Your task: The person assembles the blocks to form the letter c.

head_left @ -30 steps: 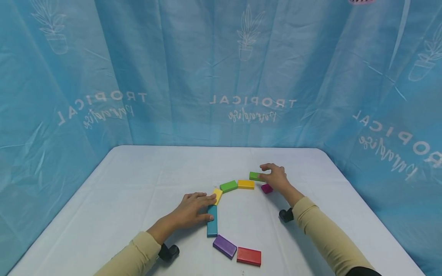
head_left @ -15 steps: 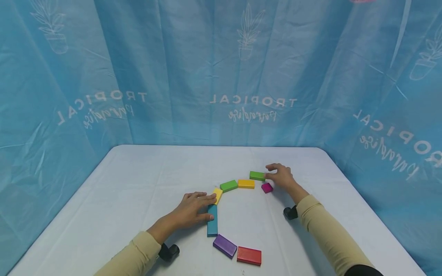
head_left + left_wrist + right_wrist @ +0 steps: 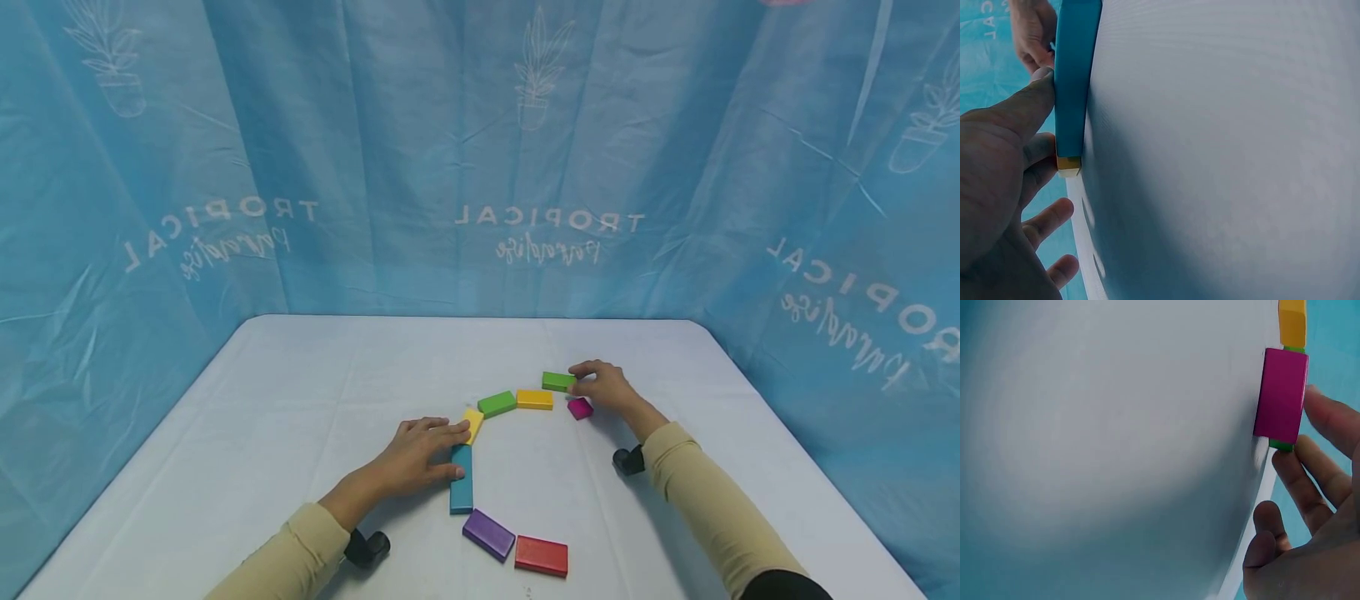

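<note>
My left hand (image 3: 423, 458) rests along the left side of the teal block (image 3: 461, 492), its thumb on that block and fingertips on the yellow block (image 3: 473, 425) beyond. In the left wrist view the thumb lies against the teal block (image 3: 1075, 87). My right hand (image 3: 609, 387) is at the right end of the far green block (image 3: 557, 382), thumb and forefinger spread close to it. Just in front lies a magenta block (image 3: 580, 408). In the right wrist view this magenta block (image 3: 1282, 394) hides most of the green one, with fingertips near the green end (image 3: 1281, 445).
Another green block (image 3: 497, 405) and an orange-yellow block (image 3: 535, 400) continue the curve from the yellow one. A purple block (image 3: 489, 535) and a red block (image 3: 541, 557) lie at the near end. The white table (image 3: 337, 375) meets a blue curtain (image 3: 405, 167).
My right hand draws back to the right from the far green block, then comes a little left to its end again. The left hand and the blocks stay practically where they were.
</note>
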### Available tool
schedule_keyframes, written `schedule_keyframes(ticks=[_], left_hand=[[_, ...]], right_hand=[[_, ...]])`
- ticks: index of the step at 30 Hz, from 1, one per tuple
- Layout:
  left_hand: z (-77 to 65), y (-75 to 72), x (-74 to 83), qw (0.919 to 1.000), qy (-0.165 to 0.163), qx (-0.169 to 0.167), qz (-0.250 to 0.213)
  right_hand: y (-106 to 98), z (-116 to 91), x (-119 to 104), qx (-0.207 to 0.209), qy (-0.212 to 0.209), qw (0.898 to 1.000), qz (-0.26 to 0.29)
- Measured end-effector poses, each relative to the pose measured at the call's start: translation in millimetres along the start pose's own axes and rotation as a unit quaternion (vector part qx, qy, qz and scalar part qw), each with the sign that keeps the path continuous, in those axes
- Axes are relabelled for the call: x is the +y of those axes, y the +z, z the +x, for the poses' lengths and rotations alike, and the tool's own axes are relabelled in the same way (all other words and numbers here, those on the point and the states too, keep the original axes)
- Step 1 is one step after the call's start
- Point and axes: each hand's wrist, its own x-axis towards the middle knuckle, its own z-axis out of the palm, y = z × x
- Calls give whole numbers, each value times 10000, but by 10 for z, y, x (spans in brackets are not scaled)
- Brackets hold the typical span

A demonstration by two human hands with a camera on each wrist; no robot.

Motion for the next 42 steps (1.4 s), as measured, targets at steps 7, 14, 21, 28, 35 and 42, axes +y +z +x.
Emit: schedule_keyframes(ticks=[7, 14, 21, 28, 35, 42], left_hand=[[7, -22, 10, 10000, 15, -17, 2], [16, -39, 6, 10000, 53, 11, 26], [3, -25, -1, 9999, 113, 43, -34], [-5, -30, 16, 9999, 90, 16, -58], [-4, -20, 1, 9999, 101, 35, -42], [-9, -7, -17, 10000, 71, 4, -41]], right_hand=[[23, 24, -2, -31, 106, 9999, -65], [37, 73, 30, 67, 16, 9997, -214], [42, 57, 36, 70, 44, 9998, -206], [33, 34, 12, 149, 162, 9998, -10], [30, 11, -27, 220, 124, 9996, 93], [8, -58, -80, 221, -55, 9995, 231]])
